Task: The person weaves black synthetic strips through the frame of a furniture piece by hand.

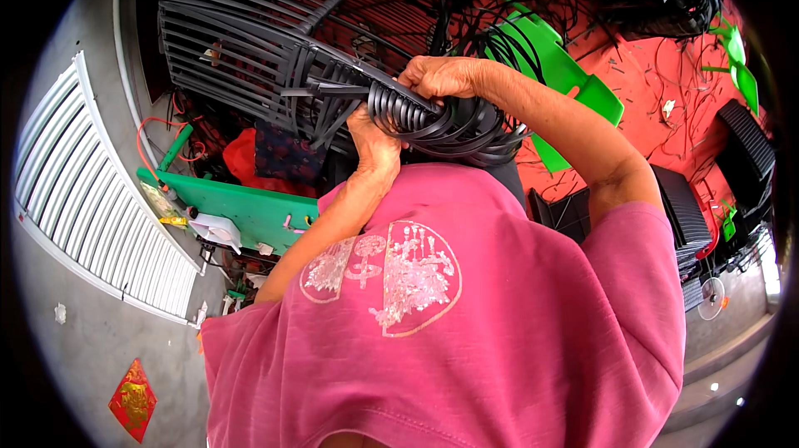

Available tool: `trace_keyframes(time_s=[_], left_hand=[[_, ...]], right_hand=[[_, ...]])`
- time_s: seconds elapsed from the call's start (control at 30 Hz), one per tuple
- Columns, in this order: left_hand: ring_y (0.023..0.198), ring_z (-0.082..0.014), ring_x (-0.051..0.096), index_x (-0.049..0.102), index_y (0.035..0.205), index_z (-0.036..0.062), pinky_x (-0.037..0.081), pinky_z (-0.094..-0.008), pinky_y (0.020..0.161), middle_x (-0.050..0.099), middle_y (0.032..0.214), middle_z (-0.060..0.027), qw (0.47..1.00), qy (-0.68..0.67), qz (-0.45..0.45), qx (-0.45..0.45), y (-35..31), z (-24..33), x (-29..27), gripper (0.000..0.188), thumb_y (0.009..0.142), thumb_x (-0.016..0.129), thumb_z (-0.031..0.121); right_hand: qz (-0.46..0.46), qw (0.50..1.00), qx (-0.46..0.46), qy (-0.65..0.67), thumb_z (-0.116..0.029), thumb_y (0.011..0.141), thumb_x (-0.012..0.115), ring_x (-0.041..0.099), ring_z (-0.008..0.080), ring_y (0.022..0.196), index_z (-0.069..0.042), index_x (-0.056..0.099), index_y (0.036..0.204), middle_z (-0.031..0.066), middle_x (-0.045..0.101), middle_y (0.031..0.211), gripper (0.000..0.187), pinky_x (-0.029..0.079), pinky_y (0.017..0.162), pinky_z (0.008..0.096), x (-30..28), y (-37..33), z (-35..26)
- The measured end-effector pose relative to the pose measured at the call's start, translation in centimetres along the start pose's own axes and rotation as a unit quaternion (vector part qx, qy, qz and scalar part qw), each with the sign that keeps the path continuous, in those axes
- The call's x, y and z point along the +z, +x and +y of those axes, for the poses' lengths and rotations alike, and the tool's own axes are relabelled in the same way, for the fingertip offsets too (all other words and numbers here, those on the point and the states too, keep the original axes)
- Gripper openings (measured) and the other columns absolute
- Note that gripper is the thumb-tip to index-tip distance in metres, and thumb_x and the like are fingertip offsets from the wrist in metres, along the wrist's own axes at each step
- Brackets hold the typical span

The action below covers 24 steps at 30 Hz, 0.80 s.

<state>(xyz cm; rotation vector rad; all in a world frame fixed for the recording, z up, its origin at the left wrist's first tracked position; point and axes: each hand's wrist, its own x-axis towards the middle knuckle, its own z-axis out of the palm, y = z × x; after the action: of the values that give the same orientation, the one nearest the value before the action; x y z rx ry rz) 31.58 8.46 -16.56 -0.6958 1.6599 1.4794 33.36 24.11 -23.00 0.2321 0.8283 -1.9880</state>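
A frame wound with black plastic strips (pixel 241 19) leans across the top left, in front of my body. My right hand (pixel 441 79) is closed at the frame's near edge, its fingers curled down on a black strip. Just below it, my left hand (pixel 374 144) wraps round the near side of a coiled bundle of black strips (pixel 466 136). That bundle loops under the edge between my hands and hangs over my lap. Short strip ends (pixel 320 90) stick out left of my fingers. My left fingertips are partly hidden behind the coils.
A green plastic chair (pixel 553 69) lies at the right among loose black strips on a red floor covering (pixel 649 90). Dark woven panels (pixel 678 202) stand farther right. Left of me are a green board (pixel 241 202), an orange hose (pixel 146 136) and a white barred window (pixel 104 198).
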Motion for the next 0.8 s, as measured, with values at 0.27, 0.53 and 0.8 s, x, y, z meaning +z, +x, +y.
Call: trace_keyframes(time_s=[0.27, 0.53, 0.8], left_hand=[[0.04, -0.0092, 0.05, 0.059, 0.078, 0.0048, 0.033, -0.0209, 0.027, 0.056, 0.06, -0.0018, 1.0, 0.023, -0.006, -0.002, -0.2, 0.4, 0.3, 0.014, 0.088, 0.049, 0.009], [0.044, -0.0093, 0.051, 0.059, 0.08, 0.0046, 0.036, -0.0221, 0.029, 0.057, 0.063, -0.0018, 0.996, -0.084, -0.041, -0.003, 0.6, -1.1, -1.4, 0.013, 0.089, 0.05, 0.009], [0.051, -0.0133, 0.058, 0.054, 0.099, 0.0029, 0.046, -0.0242, 0.035, 0.06, 0.073, -0.0057, 0.996, -0.022, -0.087, 0.012, 0.8, -1.8, -2.7, 0.02, 0.081, 0.055, -0.005]], right_hand=[[0.034, 0.999, -0.022, -0.034, -0.006, 0.069, 0.057, 0.044, 0.0027, 0.046, 0.0, 0.065, 0.09, -0.0037, 0.056, 0.061, 0.023, 0.034, 0.041, 0.0179, 0.4, -0.8, -0.5], [0.072, 0.992, -0.015, -0.104, 0.0, 0.061, 0.054, 0.053, 0.0074, 0.053, 0.004, 0.067, 0.088, 0.0033, 0.062, 0.067, 0.031, 0.043, 0.048, 0.0226, 0.4, 1.0, 0.0], [0.33, 0.896, 0.08, -0.286, -0.015, 0.064, 0.065, 0.064, 0.0241, 0.068, -0.005, 0.066, 0.1, 0.0147, 0.067, 0.082, 0.037, 0.051, 0.068, 0.0325, -2.8, 1.0, -0.5]])
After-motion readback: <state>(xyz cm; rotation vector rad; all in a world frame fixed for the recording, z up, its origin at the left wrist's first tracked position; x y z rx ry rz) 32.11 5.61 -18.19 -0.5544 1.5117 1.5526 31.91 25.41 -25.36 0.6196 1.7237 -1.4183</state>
